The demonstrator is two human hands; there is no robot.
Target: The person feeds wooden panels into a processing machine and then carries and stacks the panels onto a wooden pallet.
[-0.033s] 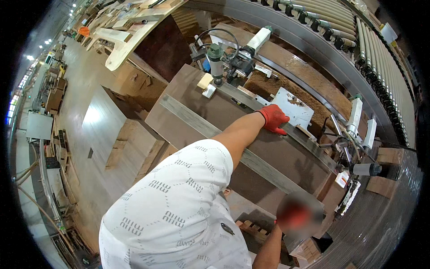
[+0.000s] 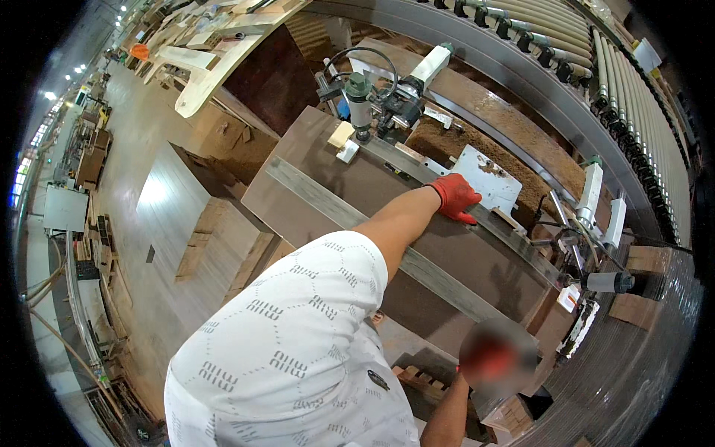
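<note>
My left hand (image 2: 456, 198), in a red glove, reaches across a brown work surface (image 2: 439, 313) to the far grey wooden strip (image 2: 514, 242). Its fingers and thumb straddle that strip, closed around it. A second grey wooden strip (image 2: 439, 279) runs parallel, nearer me, under my outstretched left arm. My right hand (image 2: 491, 361), also red-gloved, is at the near right end of this strip. A blur covers it, so its fingers and anything in them cannot be made out. A white metal plate (image 2: 488, 179) lies just beyond my left hand.
A clamp cylinder (image 2: 360, 104) stands at the far left end, another (image 2: 611, 281) at the right end. Sawdust lies behind the far strip. A roller conveyor (image 2: 536, 37) runs along the back. A stack of grey boards (image 2: 201, 223) stands left, and film-wrapped goods (image 2: 633, 357) right.
</note>
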